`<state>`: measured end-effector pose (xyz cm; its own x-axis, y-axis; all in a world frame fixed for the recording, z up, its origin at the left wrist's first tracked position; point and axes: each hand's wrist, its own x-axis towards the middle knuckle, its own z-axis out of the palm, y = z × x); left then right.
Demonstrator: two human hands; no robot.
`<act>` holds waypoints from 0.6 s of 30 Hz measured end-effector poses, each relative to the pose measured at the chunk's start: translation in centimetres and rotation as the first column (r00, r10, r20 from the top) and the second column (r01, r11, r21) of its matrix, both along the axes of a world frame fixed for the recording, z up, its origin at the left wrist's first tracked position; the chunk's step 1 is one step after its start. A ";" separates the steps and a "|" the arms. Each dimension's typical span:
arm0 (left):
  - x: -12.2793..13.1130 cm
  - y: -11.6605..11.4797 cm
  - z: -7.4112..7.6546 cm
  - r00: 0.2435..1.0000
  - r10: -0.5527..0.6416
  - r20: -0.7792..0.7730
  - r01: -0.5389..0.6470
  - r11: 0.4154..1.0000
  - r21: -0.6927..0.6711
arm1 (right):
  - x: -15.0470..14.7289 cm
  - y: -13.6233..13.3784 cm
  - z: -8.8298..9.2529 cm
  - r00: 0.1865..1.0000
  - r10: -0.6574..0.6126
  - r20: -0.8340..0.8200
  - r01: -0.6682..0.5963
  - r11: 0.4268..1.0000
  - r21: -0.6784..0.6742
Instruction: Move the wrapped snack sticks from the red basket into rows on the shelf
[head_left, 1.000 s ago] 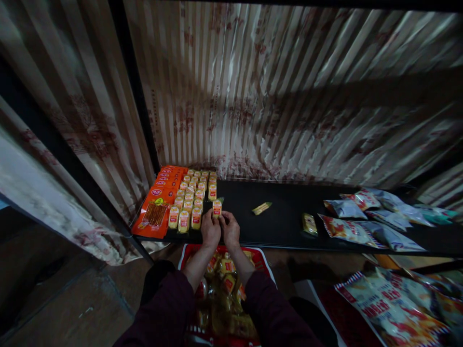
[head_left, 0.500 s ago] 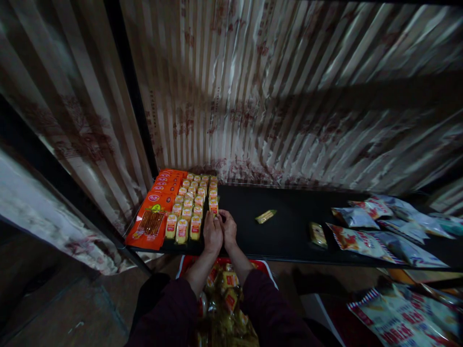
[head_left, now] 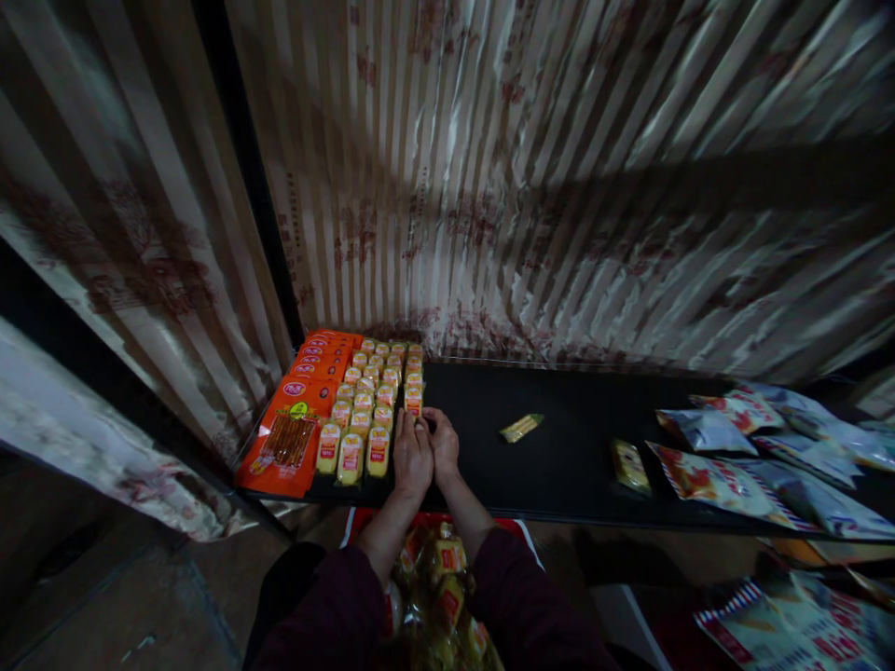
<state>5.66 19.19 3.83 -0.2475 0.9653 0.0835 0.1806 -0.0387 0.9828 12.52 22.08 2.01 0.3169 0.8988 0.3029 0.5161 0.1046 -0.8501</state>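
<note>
My left hand (head_left: 412,457) and my right hand (head_left: 443,445) are close together at the shelf's front, fingers closed around the near end of a wrapped snack cake (head_left: 413,403). That cake lies at the front of the rightmost column, and my fingers partly hide its near end. To the left, several rows of matching yellow wrapped cakes (head_left: 351,457) with red-and-white labels lean in columns. Below my forearms, a red bin (head_left: 359,522) with a white rim holds a loose heap of the same cakes (head_left: 447,556).
Orange snack bags (head_left: 290,438) overlap at the left end of the black shelf (head_left: 475,485). A small wrapped stick (head_left: 521,428) and a wrapped cake (head_left: 630,468) lie farther right, before white snack bags (head_left: 720,480). A striped curtain (head_left: 475,261) hangs behind; a dark post (head_left: 255,186) stands left.
The view has shifted slightly, so the shelf's right part sits lower and farther right. Both hands stay at the front of the same column, with little visible movement.
</note>
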 end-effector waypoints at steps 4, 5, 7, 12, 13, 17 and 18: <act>-0.1 -0.2 -0.2 0.999 -0.007 -0.039 0.008 1.000 0.028 | 0.3 0.3 -0.2 1.000 0.029 -0.004 -0.029 0.999 -0.014; -0.1 -0.3 -0.2 0.999 -0.007 -0.043 0.008 0.999 0.031 | 0.4 0.3 -0.3 0.999 0.035 -0.007 -0.035 0.999 -0.015; 0.0 -0.3 -0.3 0.999 -0.008 -0.036 0.009 0.999 0.036 | 0.5 0.3 -0.4 0.999 0.041 -0.022 -0.041 0.999 -0.008; 0.0 -0.3 -0.4 1.000 -0.002 -0.005 0.002 0.998 0.063 | 0.9 0.2 -0.5 0.997 0.046 -0.068 -0.046 0.999 0.002; 0.1 -0.3 -0.4 1.000 0.000 -0.009 0.000 0.998 0.065 | 0.9 0.2 -0.3 0.997 0.031 -0.065 -0.031 1.000 0.006; 0.1 -0.2 -0.6 1.000 -0.005 -0.031 0.007 0.998 0.067 | 1.1 0.7 0.4 0.994 -0.074 -0.078 0.077 0.996 0.035; 0.2 -0.1 -0.6 0.999 -0.009 -0.042 0.012 0.998 0.065 | 1.1 1.0 0.6 0.991 -0.084 -0.103 0.087 0.996 0.025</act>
<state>5.82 19.04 3.23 -0.2325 0.9600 0.1562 0.2205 -0.1044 0.9698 13.58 23.11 2.64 0.4228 0.8583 0.2907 0.4353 0.0890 -0.8959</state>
